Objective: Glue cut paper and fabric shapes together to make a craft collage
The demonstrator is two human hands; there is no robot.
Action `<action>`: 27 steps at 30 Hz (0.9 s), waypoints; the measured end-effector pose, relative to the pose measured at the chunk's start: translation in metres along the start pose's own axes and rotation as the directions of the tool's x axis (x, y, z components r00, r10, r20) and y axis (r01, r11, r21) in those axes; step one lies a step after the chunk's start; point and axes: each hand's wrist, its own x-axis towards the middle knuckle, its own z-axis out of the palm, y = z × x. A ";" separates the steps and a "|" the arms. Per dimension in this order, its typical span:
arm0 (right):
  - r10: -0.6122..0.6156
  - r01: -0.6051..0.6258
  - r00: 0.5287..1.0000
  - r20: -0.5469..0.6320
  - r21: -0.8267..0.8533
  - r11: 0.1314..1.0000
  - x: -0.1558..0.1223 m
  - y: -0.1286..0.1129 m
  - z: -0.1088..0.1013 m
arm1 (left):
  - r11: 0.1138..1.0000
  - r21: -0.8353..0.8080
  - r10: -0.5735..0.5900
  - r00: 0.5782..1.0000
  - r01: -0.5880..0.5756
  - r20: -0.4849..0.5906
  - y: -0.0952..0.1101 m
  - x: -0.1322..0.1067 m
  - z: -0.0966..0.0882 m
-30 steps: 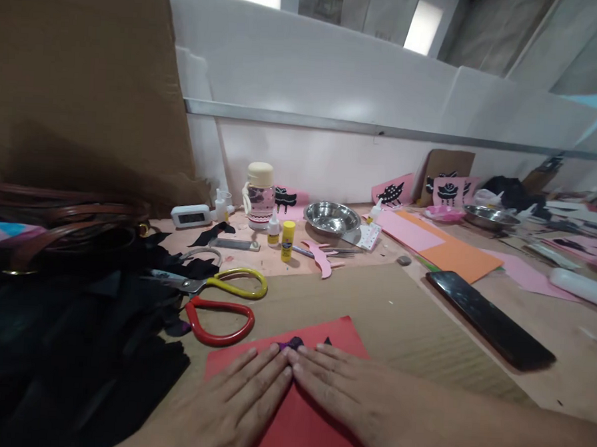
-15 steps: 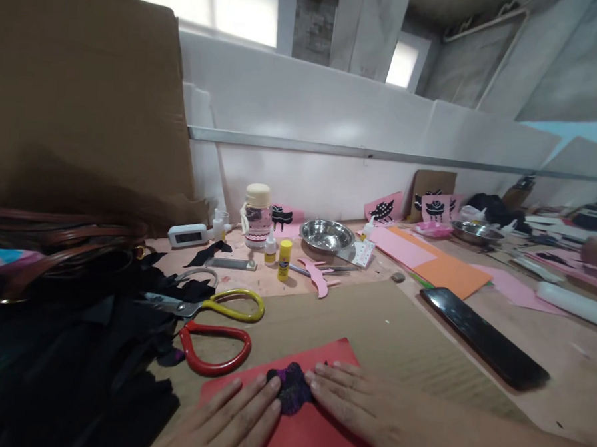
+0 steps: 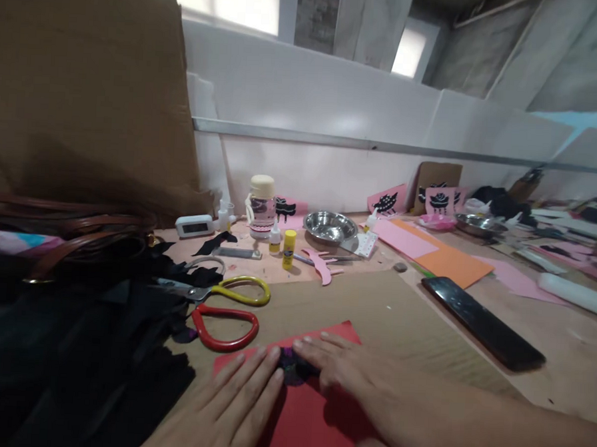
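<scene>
A sheet of red paper (image 3: 308, 421) lies on brown cardboard in front of me. On its upper part is a dark cutout (image 3: 295, 370) with purple patches, partly covered by my fingers. My left hand (image 3: 234, 393) rests flat at the cutout's left edge, fingers stretched out over the red paper. From the right, my right hand (image 3: 345, 369) reaches across, its fingertips on the cutout's upper right side and its thumb lower down over the paper. Scissors (image 3: 224, 313) with one yellow and one red handle lie just beyond my left hand.
Black fabric scraps (image 3: 159, 390) and a brown-strapped bag (image 3: 78, 232) fill the left side. Farther back stand a glue stick (image 3: 288, 250), a glue bottle (image 3: 274, 239), a jar (image 3: 262, 208) and a steel bowl (image 3: 331, 226). A black phone (image 3: 481, 323) lies to the right.
My right hand has shifted slightly left and its fingers now cover more of the dark cutout. My left hand stays beside it. The camera view has tilted down a little.
</scene>
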 end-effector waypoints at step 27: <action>-0.003 0.001 0.997 0.071 0.031 1.000 0.004 0.009 0.002 | 0.995 0.058 0.075 0.992 -0.082 0.104 -0.002 0.007 -0.028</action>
